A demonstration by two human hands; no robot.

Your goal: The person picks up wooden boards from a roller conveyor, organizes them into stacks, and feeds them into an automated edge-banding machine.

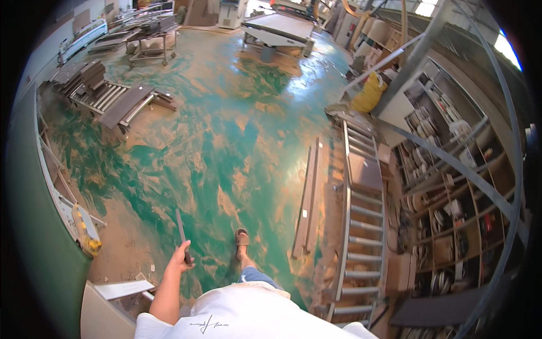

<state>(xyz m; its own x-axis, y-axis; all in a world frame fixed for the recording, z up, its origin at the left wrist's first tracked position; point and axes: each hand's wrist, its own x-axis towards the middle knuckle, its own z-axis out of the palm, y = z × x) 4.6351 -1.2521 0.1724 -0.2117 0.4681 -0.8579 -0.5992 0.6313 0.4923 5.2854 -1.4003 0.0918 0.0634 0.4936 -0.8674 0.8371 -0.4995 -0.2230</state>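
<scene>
My left hand (182,255) is closed around a thin, straight, dark strip (180,223), held out over the floor to the left of my body. Most of the strip sticks out beyond my fist, pointing away from me, and a short end shows below the fingers. What the strip is made of I cannot tell. My right hand is out of the picture. One sandalled foot (242,240) is stepping forward below me.
Green floor (214,147) is streaked with sawdust. On the right lie long brown boards (307,198), a roller conveyor (364,237) and shelves (451,226). To the left stand a green-sided machine (48,243) and a roller stand with panels (121,104). A machine table (279,28) stands ahead.
</scene>
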